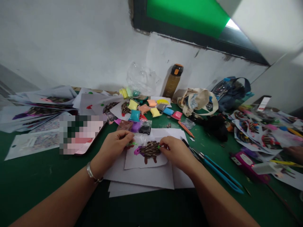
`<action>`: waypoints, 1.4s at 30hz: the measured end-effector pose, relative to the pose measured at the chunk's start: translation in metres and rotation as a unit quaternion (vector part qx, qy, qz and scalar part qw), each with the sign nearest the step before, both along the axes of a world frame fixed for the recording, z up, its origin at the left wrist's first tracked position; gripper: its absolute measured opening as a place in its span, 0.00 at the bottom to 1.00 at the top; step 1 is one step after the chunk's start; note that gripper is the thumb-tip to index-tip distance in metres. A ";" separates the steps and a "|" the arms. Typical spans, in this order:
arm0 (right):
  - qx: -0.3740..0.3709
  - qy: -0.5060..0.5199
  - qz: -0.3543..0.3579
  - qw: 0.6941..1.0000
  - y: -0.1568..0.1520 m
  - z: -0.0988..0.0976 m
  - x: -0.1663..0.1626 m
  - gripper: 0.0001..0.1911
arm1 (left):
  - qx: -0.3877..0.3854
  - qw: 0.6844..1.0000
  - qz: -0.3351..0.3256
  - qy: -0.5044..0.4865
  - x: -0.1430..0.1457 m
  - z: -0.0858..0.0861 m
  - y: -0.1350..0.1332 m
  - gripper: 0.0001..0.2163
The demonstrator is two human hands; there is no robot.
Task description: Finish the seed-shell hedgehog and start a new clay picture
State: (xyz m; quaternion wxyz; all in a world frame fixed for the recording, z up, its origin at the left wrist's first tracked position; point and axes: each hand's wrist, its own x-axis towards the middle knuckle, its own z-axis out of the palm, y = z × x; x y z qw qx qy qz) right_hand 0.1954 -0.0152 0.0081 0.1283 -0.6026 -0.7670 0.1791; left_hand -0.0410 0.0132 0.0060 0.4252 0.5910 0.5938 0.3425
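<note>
In the middle of the head view lies a sheet of white paper [134,163] bearing a turtle-like figure [150,150]. Its body is made of striped seeds, with a purple clay head and brown legs. My right hand [175,153] pinches a small piece of green clay [159,147] at the figure's right edge. Over the sheet's upper left, my left hand [115,146] has thumb and forefinger pressed together. Just beside those fingertips are clear plastic and a bit of green [133,143]; what they grip is too small to make out.
Clay packets [135,115] in several colours lie behind the sheet. At left are a phone [81,134] and stacked pictures [40,108]. Blue tweezers [220,171] lie right, near a pink device [248,165]. A bottle [174,81] stands by the wall. Another person's hand [293,153] shows far right.
</note>
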 end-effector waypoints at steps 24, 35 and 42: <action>0.067 0.130 -0.016 0.989 -0.005 0.009 0.003 0.10 | -0.068 0.985 0.004 -0.158 0.010 0.010 -0.010 0.13; -0.086 0.464 -0.038 0.881 -0.021 0.020 -0.022 0.09 | -0.040 0.985 -0.039 -0.161 0.014 0.004 -0.016 0.14; -0.060 0.489 -0.104 0.864 -0.021 0.008 -0.031 0.07 | -0.039 0.991 -0.049 -0.121 0.020 0.016 -0.022 0.14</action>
